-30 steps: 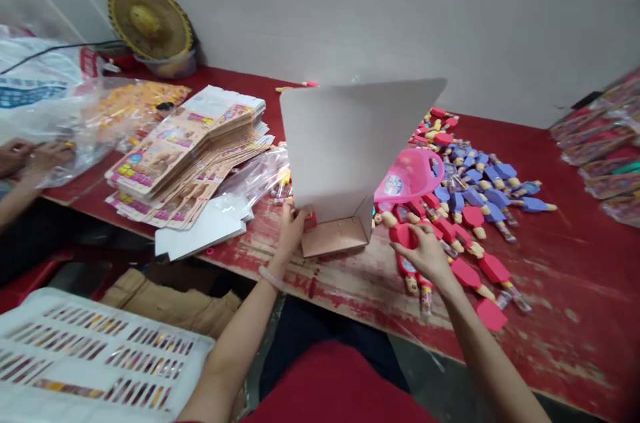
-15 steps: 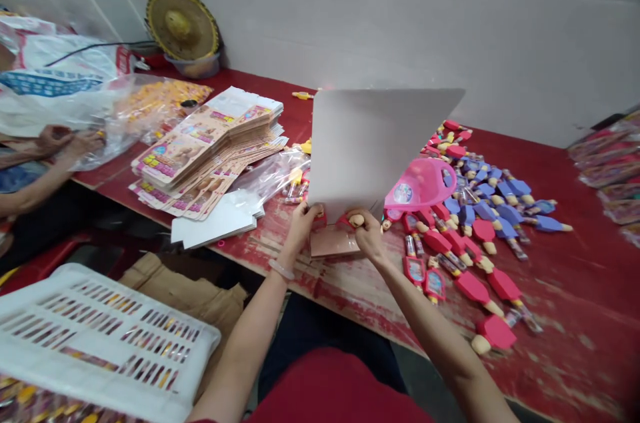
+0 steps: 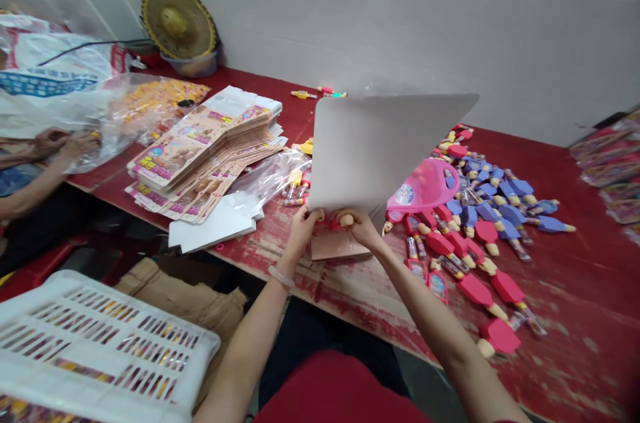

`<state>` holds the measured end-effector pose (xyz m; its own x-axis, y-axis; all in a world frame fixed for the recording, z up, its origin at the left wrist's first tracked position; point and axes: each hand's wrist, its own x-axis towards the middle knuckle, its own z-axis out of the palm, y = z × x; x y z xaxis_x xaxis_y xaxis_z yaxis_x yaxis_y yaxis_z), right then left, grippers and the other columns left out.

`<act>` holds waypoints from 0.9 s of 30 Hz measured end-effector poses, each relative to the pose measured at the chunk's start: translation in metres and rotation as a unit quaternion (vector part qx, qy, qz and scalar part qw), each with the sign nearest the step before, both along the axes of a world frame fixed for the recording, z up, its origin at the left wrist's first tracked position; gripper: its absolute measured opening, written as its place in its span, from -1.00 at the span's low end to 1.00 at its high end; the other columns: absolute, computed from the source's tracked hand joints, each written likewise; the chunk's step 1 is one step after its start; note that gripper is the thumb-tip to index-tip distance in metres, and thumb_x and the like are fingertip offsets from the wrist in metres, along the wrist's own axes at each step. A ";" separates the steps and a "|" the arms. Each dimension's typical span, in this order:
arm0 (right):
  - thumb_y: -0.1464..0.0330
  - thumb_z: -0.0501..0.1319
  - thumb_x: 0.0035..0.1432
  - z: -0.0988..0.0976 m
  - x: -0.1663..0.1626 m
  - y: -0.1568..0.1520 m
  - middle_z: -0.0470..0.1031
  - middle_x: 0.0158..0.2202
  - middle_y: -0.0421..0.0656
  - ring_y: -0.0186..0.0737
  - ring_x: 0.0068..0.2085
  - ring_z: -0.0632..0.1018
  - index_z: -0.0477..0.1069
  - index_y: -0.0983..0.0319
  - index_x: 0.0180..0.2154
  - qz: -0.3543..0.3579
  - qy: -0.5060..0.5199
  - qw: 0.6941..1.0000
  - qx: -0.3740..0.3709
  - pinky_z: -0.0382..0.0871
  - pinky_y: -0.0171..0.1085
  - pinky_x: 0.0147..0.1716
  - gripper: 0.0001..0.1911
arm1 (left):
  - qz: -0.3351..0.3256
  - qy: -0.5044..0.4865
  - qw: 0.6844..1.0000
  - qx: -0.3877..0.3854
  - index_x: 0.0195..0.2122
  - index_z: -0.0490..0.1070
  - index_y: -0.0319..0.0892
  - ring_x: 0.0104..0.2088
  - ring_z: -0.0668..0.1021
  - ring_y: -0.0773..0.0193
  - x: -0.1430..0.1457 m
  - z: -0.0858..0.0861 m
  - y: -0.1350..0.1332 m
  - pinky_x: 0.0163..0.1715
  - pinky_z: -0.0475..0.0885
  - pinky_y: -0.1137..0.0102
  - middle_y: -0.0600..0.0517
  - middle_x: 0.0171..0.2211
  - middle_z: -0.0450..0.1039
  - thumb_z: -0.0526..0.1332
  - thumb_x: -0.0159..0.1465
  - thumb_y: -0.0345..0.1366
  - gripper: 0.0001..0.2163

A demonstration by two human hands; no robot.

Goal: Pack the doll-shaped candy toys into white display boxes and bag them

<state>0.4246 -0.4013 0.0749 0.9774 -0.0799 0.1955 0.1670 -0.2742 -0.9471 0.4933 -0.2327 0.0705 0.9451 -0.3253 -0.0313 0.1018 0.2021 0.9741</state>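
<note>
My left hand [image 3: 303, 228] is closed on the bottom edge of a large white cardboard sheet [image 3: 380, 146], which stands tilted over a small brown folded flap [image 3: 336, 247] on the red table [image 3: 560, 290]. My right hand [image 3: 357, 226] is closed on a red toy with a tan round end [image 3: 345, 219], held right under the sheet's lower edge beside my left hand. To the right lie several red and blue toys [image 3: 480, 216] and a pink plastic piece [image 3: 423, 184].
A stack of printed cards [image 3: 200, 150] and white card blanks [image 3: 215, 226] lie to the left, with clear plastic bags [image 3: 270, 176]. A white slotted crate [image 3: 95, 350] sits at lower left. Another person's hands [image 3: 65, 143] handle a bag at far left. A straw hat [image 3: 177, 23] leans on the wall.
My right hand picked a red toy from the pile and brought it left to the sheet's bottom edge, next to my left hand. The sheet has tilted slightly.
</note>
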 end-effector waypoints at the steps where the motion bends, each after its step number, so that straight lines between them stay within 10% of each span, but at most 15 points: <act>1: 0.33 -0.04 -0.30 0.001 0.004 -0.001 0.58 -0.33 -0.12 -0.13 -0.20 0.56 0.46 0.20 -0.45 0.000 0.006 1.000 0.002 0.41 -0.21 -0.12 -0.64 | 0.002 -0.003 1.000 0.000 -0.32 0.49 -0.19 -0.35 0.43 0.31 0.000 0.000 0.000 -0.28 0.31 0.42 0.09 -0.41 0.46 0.31 0.09 -0.19 -0.80; 12: 0.44 0.00 -0.10 -0.005 -0.003 0.020 0.59 -0.26 -0.02 -0.03 -0.18 0.58 0.56 0.28 -0.26 -0.130 0.005 0.989 -0.075 0.47 -0.08 -0.07 -0.58 | 0.013 -0.018 1.000 0.003 -0.40 0.43 -0.17 -0.40 0.39 0.33 -0.003 0.000 -0.001 -0.38 0.29 0.44 0.10 -0.44 0.42 0.29 0.11 -0.20 -0.85; 16: 0.51 0.01 0.16 0.000 -0.033 0.032 0.46 0.15 0.04 -0.02 0.20 0.43 0.46 0.25 0.14 -0.224 -0.124 0.943 -0.214 0.26 0.02 0.25 -0.47 | 0.006 -0.018 1.000 -0.003 -0.42 0.42 -0.16 -0.41 0.39 0.32 -0.006 0.003 0.000 -0.41 0.30 0.44 0.09 -0.45 0.41 0.31 0.10 -0.20 -0.84; 20: 0.56 -0.01 0.24 -0.007 -0.037 0.039 0.45 0.17 0.02 -0.03 0.12 0.50 0.52 0.24 0.06 -0.170 -0.123 0.913 -0.349 0.40 -0.05 0.15 -0.53 | 0.015 -0.009 1.000 -0.016 -0.38 0.42 -0.16 -0.40 0.40 0.33 -0.004 -0.002 -0.002 -0.37 0.33 0.43 0.09 -0.43 0.42 0.31 0.10 -0.19 -0.83; 27: 0.50 0.03 0.26 -0.003 -0.059 0.033 0.52 0.03 0.04 -0.07 -0.01 0.57 0.41 0.24 0.17 -0.221 -0.069 0.921 -0.313 0.46 -0.17 0.01 -0.53 | 0.038 -0.017 0.999 -0.002 -0.44 0.40 -0.16 -0.41 0.41 0.34 -0.003 -0.002 -0.003 -0.35 0.33 0.43 0.11 -0.46 0.40 0.31 0.07 -0.20 -0.84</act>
